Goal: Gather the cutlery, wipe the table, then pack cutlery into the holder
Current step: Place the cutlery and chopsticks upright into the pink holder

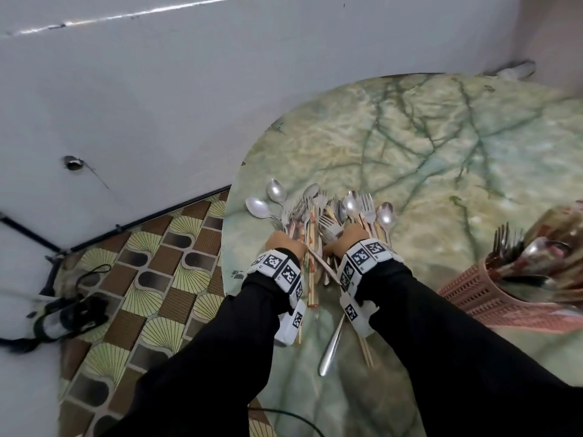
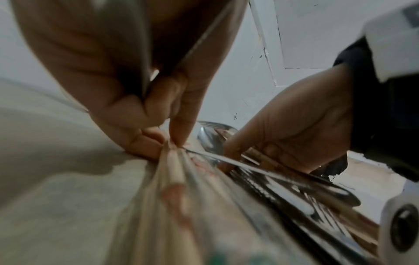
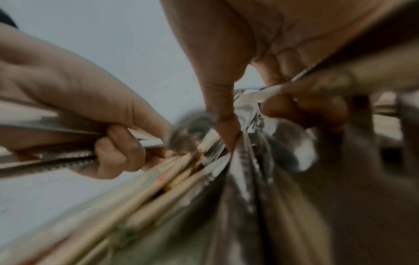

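A pile of cutlery (image 1: 315, 212), made of spoons, forks and wooden chopsticks, lies bunched near the left edge of the green marble table (image 1: 426, 146). My left hand (image 1: 284, 244) grips the pile's left side, with fingers (image 2: 145, 114) curled onto chopsticks (image 2: 174, 179) and metal handles. My right hand (image 1: 348, 238) grips the right side, its fingers (image 3: 226, 111) curled into the forks and chopsticks (image 3: 147, 193). Handles stick out towards me between the wrists, one long spoon handle (image 1: 331, 345) furthest. A pink mesh holder (image 1: 479, 294) stands at the right with forks and spoons in it.
The table's rounded edge runs just left of my left wrist. Beyond it is patterned floor (image 1: 151, 279) with black cables and gear (image 1: 69, 313). A white wall (image 1: 189, 89) closes the back. The far tabletop is bare marble.
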